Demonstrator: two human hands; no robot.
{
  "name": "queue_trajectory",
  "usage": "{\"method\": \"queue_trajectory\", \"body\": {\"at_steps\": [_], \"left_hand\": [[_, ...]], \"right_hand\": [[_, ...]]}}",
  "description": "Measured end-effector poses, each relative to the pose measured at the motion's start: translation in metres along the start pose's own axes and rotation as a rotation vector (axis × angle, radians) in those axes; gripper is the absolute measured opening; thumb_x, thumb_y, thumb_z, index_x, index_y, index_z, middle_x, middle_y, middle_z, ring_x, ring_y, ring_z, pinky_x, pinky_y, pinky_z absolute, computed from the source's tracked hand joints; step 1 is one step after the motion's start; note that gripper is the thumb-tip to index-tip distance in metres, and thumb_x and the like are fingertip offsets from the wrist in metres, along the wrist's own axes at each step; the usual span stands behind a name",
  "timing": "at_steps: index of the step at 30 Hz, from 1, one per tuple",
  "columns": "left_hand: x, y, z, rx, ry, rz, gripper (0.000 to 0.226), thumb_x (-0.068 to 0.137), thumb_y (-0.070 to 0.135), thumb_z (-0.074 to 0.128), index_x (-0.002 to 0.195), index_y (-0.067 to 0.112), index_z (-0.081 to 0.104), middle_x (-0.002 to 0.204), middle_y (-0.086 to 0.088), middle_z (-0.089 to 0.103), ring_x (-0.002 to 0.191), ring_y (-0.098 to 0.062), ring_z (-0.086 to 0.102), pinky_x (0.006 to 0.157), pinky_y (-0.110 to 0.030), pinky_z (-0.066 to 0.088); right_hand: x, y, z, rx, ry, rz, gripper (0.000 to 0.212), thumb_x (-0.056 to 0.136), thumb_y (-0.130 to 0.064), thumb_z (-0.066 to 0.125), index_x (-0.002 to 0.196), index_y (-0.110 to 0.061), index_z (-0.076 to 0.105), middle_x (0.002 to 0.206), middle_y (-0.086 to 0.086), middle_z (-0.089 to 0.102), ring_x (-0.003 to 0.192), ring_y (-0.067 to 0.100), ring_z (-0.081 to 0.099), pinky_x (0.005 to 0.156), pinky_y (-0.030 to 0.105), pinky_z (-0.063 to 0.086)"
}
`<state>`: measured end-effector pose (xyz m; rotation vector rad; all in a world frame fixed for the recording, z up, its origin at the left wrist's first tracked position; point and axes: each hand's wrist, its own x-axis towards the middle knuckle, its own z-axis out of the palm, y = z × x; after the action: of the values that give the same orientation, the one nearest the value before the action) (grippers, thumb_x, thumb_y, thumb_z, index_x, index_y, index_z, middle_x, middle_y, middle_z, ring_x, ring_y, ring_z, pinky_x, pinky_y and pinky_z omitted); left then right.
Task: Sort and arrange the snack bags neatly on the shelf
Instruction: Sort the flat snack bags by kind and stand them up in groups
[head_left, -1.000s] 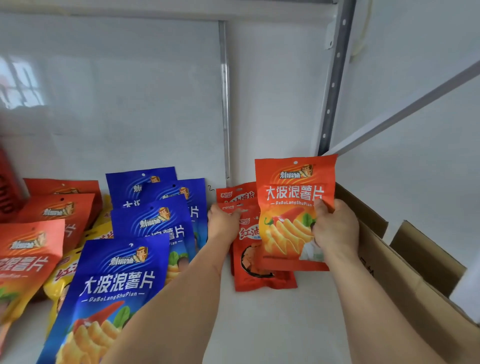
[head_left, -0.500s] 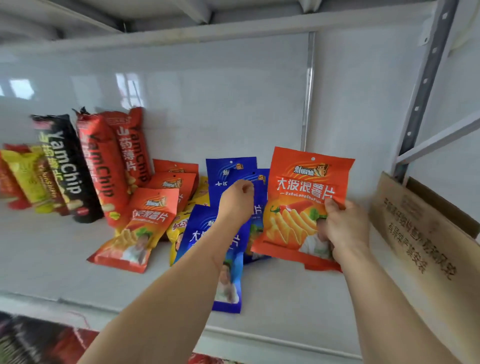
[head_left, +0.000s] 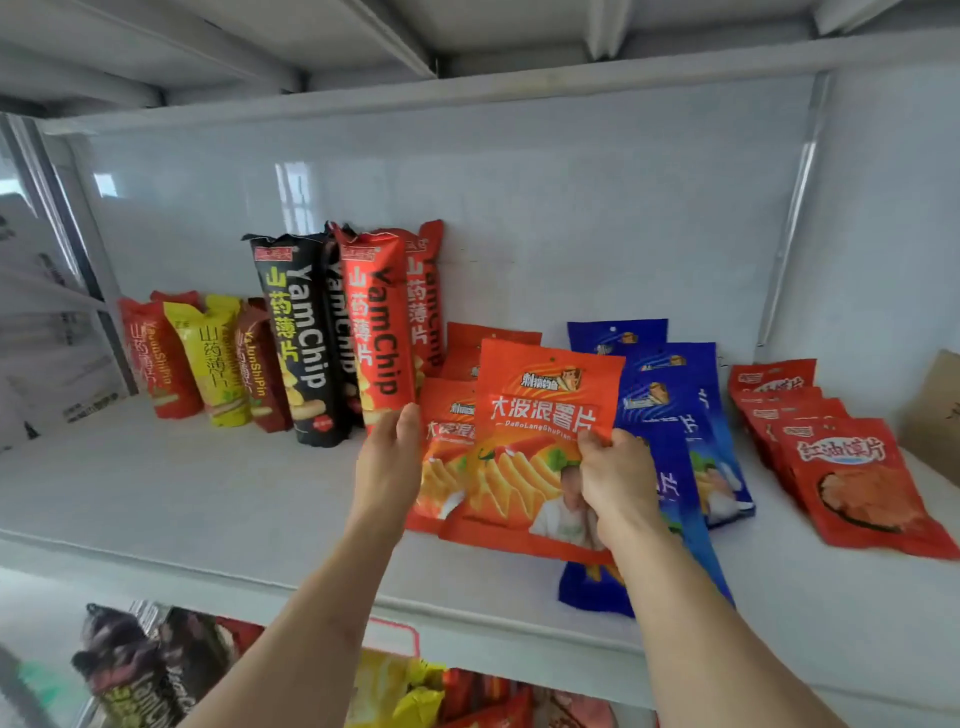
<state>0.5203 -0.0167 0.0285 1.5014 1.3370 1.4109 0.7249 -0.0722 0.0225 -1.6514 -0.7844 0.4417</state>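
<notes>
Right hand (head_left: 618, 478) pinches the orange chip bag (head_left: 540, 441); left hand (head_left: 389, 462) looks flat, probably empty. Slide it squarely onto the orange stack (head_left: 447, 457).

Orange crisp bag (head_left: 540, 441) held upright, overlapping orange stack (head_left: 447, 457) on white shelf (head_left: 208, 499). Blue bags (head_left: 670, 415) leaning just right; tall YamChip packs (head_left: 332, 338) standing left; red bags (head_left: 841, 457) far right.

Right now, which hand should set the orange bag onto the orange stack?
Right. The right hand already pinches the orange bag, held just in front of the orange stack. The left hand is open, fingers against the stack's left edge, probably steadying it.
</notes>
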Motion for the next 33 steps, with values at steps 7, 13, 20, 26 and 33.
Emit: {"method": "queue_trajectory", "body": {"at_steps": [7, 13, 20, 26, 33], "left_hand": [[0.005, -0.046, -0.031, 0.006, -0.313, -0.099, 0.054, 0.089, 0.075, 0.042, 0.123, 0.035, 0.055, 0.126, 0.008, 0.062, 0.115, -0.015, 0.057, 0.103, -0.040, 0.045], [0.011, -0.068, -0.018, 0.353, -0.382, -0.015, 0.083, 0.082, 0.079, 0.047, 0.147, 0.028, 0.038, 0.144, 0.000, 0.052, 0.132, -0.026, 0.048, 0.112, -0.047, 0.038], [0.011, -0.075, -0.014, 0.448, -0.347, 0.068, 0.074, 0.092, 0.062, 0.051, 0.151, 0.021, 0.033, 0.148, -0.003, 0.046, 0.135, -0.029, 0.043, 0.112, -0.046, 0.036], [0.008, -0.071, -0.016, 0.481, -0.288, 0.084, 0.068, 0.093, 0.064, 0.046, 0.143, 0.020, 0.040, 0.144, -0.003, 0.049, 0.132, -0.029, 0.046, 0.109, -0.047, 0.036], [-0.018, -0.040, 0.002, 0.473, -0.158, 0.218, 0.059, 0.095, 0.048, 0.051, 0.143, 0.015, 0.044, 0.151, -0.005, 0.042, 0.142, -0.028, 0.031, 0.117, -0.047, 0.028]], "right_hand": [[-0.019, 0.009, 0.082, -0.081, 0.021, 0.138, 0.027, 0.099, -0.027, 0.045, 0.106, -0.004, 0.057, 0.090, 0.010, 0.066, 0.075, 0.027, 0.062, 0.066, 0.036, 0.048], [-0.027, 0.008, 0.109, -0.168, 0.095, 0.141, 0.038, 0.098, -0.030, 0.055, 0.126, -0.005, 0.049, 0.114, 0.010, 0.065, 0.098, 0.030, 0.064, 0.069, 0.027, 0.039], [-0.043, 0.017, 0.121, -0.196, 0.108, 0.014, 0.066, 0.095, -0.043, 0.055, 0.148, -0.014, 0.028, 0.138, 0.010, 0.048, 0.119, 0.026, 0.056, 0.091, 0.038, 0.052], [-0.048, -0.004, 0.108, -0.339, 0.129, -0.107, 0.061, 0.098, -0.044, 0.048, 0.148, -0.014, 0.033, 0.148, 0.010, 0.037, 0.135, 0.027, 0.040, 0.107, 0.046, 0.042], [-0.046, -0.017, 0.058, -0.428, 0.111, -0.223, 0.039, 0.101, -0.039, 0.044, 0.131, -0.016, 0.054, 0.130, 0.006, 0.054, 0.113, 0.023, 0.057, 0.082, 0.029, 0.044]]}}
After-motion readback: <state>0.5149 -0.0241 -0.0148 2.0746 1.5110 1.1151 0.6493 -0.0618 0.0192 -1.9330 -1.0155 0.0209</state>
